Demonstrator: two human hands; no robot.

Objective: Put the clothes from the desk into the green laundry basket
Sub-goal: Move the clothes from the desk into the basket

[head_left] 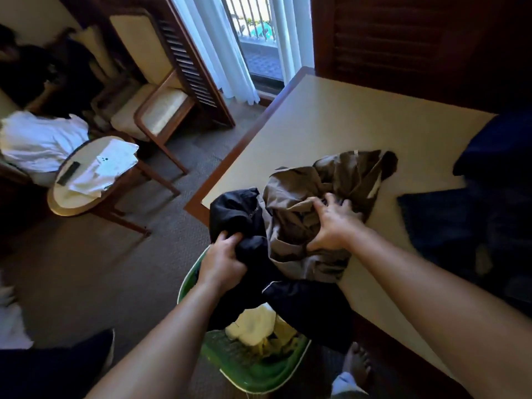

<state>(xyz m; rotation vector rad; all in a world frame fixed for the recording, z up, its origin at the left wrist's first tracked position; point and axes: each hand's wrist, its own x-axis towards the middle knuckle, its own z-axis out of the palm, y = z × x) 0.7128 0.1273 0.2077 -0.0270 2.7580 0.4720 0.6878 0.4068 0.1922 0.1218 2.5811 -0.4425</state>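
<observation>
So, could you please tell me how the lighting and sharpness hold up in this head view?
Head view: daylight from the window lights the desk well; the dark clothes at far right lose detail in shadow; the chair area at far left is blurred; wide-angle bending curves the edges; both hands, left and right, are sharp.

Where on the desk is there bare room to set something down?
The desk is bare along its far stretch, between the brown garment and the shuttered wall. The near corner is crowded: the black garment, both hands, and dark blue fabric on the right.
</observation>
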